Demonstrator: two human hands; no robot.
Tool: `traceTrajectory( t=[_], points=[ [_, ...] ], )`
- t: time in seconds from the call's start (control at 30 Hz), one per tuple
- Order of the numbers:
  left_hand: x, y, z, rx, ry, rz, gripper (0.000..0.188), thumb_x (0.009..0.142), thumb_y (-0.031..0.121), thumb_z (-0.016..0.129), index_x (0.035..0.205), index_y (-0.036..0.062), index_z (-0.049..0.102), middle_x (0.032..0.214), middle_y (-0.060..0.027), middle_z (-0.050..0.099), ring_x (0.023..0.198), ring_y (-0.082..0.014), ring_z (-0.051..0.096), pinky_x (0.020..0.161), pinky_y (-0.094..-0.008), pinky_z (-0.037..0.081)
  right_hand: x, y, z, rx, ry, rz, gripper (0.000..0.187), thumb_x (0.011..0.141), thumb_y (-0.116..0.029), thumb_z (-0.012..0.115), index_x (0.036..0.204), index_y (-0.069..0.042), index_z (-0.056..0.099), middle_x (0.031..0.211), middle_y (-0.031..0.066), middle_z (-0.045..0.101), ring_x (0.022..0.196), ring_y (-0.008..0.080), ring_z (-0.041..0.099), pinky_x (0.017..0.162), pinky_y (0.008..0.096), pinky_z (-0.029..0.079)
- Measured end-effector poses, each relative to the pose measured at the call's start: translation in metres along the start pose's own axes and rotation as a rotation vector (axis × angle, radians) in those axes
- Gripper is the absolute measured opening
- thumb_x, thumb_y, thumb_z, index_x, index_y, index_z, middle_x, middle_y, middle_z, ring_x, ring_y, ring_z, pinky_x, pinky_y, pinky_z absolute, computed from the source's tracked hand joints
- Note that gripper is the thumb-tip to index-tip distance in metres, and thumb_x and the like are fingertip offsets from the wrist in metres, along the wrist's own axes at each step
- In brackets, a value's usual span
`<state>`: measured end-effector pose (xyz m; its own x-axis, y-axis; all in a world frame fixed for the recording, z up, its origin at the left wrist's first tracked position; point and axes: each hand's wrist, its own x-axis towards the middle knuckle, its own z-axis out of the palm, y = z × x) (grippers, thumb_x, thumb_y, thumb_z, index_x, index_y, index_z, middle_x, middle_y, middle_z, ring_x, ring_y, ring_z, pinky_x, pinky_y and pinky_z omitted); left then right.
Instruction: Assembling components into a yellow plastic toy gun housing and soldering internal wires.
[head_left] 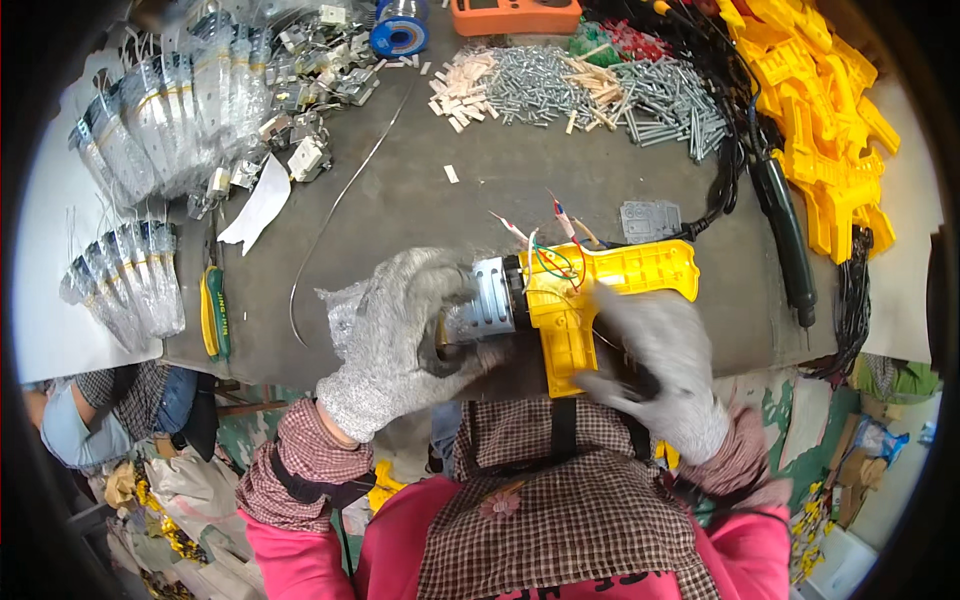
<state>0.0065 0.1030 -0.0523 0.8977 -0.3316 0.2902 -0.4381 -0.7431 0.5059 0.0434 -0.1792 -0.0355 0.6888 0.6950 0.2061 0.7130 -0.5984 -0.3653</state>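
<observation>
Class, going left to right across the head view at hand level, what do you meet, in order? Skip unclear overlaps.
Yellow-and-green-handled tool → gloved left hand → yellow housing → black cylindrical tool → bundle of black cords.

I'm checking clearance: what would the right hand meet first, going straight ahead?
Probably the yellow plastic pistol-shaped housing, beside the blurred grey-gloved right hand; whether they touch is unclear.

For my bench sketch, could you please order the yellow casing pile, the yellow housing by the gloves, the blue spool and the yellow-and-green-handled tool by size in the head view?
1. Yellow casing pile
2. Yellow housing
3. Blue spool and yellow-and-green-handled tool: too alike to rank
</observation>
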Motion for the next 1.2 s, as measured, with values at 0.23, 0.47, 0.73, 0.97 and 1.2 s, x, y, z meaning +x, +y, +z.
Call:
traceTrajectory(
  t=[0.23,0.47,0.73,0.97,1.2],
  points=[
    [0.019,0.04,0.027,0.059,-0.172,0.438,0.068,0.067,0.044,0.082,0.124,0.0125,0.065,0.132,-0.0027,0.06,0.127,-0.0279,0.053,0.11,-0.0578,0.036,-0.071,-0.006,0.031,0.137,0.382,0.411,0.083,0.072,-0.019,0.078,0.145,-0.001,0.041,0.124,0.0181,0.055,0.109,0.0359,0.056,0.095,0.0468,0.046],
    [0.013,0.037,0.03,-0.084,-0.068,0.268,0.069,0.062,0.024,0.081,0.125,0.0054,0.061,0.118,-0.0076,0.067,0.119,-0.0258,0.06,0.112,-0.0577,0.034,-0.02,-0.007,0.02,0.253,0.08,-0.248,0.044,0.071,-0.009,0.072,0.114,-0.008,0.067,0.118,0.0151,0.063,0.089,0.0313,0.064,0.078,0.0421,0.052],
    [0.014,0.045,0.025,-0.028,-0.164,0.172,0.074,0.078,0.035,0.071,0.144,0.008,0.049,0.117,-0.0037,0.061,0.117,-0.0195,0.057,0.114,-0.0556,0.033,-0.021,0.01,0.024,0.21,0.117,-0.381,0.044,0.07,-0.017,0.077,0.113,-0.017,0.07,0.123,0.0087,0.064,0.091,0.0249,0.062,0.079,0.0398,0.049],
    [-0.002,0.043,0.01,0.071,-0.048,0.117,0.049,0.085,0.031,0.064,0.131,0.0152,0.061,0.126,-0.0065,0.057,0.128,-0.0231,0.051,0.112,-0.0556,0.032,-0.023,0.015,0.019,0.212,0.052,-0.127,0.05,0.07,-0.019,0.085,0.117,-0.012,0.07,0.118,0.008,0.069,0.102,0.03,0.062,0.092,0.0408,0.047],
    [-0.088,-0.027,-0.112,0.851,-0.445,-0.095,0.04,0.078,0.01,0.064,0.118,0.0148,0.063,0.134,-0.0043,0.056,0.132,-0.0307,0.047,0.116,-0.0561,0.029,0.018,0.049,-0.056,0.899,0.213,0.264,0.041,0.091,-0.016,0.063,0.128,0.0,0.061,0.109,0.0075,0.066,0.083,0.009,0.059,0.073,0.0263,0.051]
  ],
)
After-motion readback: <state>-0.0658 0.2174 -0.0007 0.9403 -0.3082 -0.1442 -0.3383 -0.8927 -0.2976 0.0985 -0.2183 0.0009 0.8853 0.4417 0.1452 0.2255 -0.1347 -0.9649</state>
